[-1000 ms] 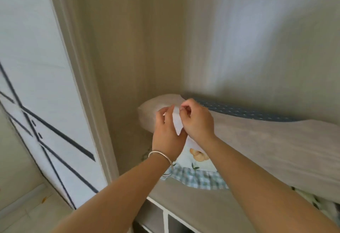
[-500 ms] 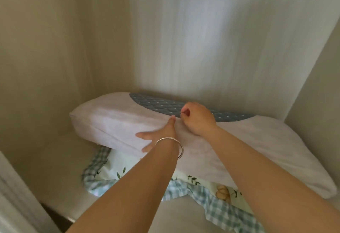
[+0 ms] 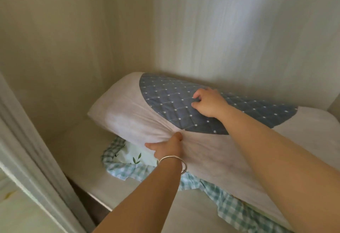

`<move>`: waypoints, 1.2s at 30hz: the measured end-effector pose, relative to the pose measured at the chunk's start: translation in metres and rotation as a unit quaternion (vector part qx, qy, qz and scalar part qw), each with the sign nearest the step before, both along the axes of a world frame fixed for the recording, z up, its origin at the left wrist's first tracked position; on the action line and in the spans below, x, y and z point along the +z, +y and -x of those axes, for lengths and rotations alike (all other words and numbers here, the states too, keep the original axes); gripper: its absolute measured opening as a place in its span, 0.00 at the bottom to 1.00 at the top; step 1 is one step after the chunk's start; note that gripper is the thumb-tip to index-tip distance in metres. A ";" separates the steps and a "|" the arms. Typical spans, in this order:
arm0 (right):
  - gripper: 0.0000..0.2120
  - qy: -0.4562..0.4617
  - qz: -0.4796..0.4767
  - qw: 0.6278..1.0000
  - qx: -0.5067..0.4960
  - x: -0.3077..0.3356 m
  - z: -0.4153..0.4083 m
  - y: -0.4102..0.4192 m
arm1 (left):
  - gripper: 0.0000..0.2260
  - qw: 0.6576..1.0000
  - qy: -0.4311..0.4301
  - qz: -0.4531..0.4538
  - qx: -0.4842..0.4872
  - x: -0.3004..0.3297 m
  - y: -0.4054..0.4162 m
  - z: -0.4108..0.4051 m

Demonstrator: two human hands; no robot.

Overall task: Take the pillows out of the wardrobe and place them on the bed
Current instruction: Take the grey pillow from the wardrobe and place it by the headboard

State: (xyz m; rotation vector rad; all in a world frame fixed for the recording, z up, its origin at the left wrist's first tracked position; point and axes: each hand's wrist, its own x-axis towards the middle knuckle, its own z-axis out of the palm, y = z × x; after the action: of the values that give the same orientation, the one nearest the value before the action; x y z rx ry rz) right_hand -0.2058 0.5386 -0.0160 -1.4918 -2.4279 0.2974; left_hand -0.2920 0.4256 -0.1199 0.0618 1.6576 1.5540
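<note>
A: Pale wood-grain wardrobe interior (image 3: 239,30), back wall and side walls, light shelf board (image 3: 77,152) underneath. What's on it?

B: Long white fabric-covered pillow with a quilted blue dotted panel (image 3: 128,120), lying across the shelf from 9 to 3 o'clock. It sits on top of a second pillow in a green-check, leaf-print cotton case (image 3: 128,161), which peeks out at 7 o'clock and along the front edge.

A: Hands?

B: Left hand (image 3: 165,147), silver bangle (image 3: 173,162) on the wrist, fingers pinched shut on a bunch of the white cover at the pillow's near edge; fabric wrinkles radiate from it. Right hand (image 3: 207,104) at 1 o'clock on the blue panel, fingers curled down into the quilting, looks like a grab too.

A: Step?

B: Getting a hold on the top pillow, not yet off the shelf. Neither pillow out, bed not in view. Early in the task, I'd say.

A: Next move?

B: Probably lift and pull toward 6 o'clock, clear of the door frame (image 3: 36,168) at 8 o'clock. The cover is loose, so a fabric-only pinch may slip; a fuller hold on the body would be safer. The check pillow could drag along.
</note>
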 end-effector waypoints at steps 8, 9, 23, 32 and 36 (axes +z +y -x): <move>0.30 -0.061 -0.069 0.995 -0.050 0.013 -0.012 0.001 | 0.41 0.981 -0.066 -0.181 -0.004 -0.040 -0.032 0.009; 0.31 -0.067 -0.075 0.994 -0.050 0.015 -0.012 0.001 | 0.39 0.980 -0.065 -0.190 -0.013 -0.044 -0.036 0.010; 0.46 -0.029 0.067 0.995 -0.065 0.056 -0.014 0.016 | 0.26 0.972 -0.099 -0.211 -0.019 -0.071 -0.051 0.021; 0.60 -0.064 0.120 0.991 0.009 0.067 -0.004 0.034 | 0.27 0.972 -0.150 -0.180 -0.024 -0.072 -0.054 0.026; 0.59 -0.033 0.141 0.989 0.031 0.068 0.008 0.040 | 0.18 0.975 -0.157 -0.156 -0.005 -0.073 -0.053 0.028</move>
State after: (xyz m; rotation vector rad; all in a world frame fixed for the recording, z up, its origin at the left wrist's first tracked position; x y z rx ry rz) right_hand -0.2142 0.5789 0.0518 -1.5605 -2.5743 0.6378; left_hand -0.3203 0.3729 -0.1932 -0.0108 1.1598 1.7057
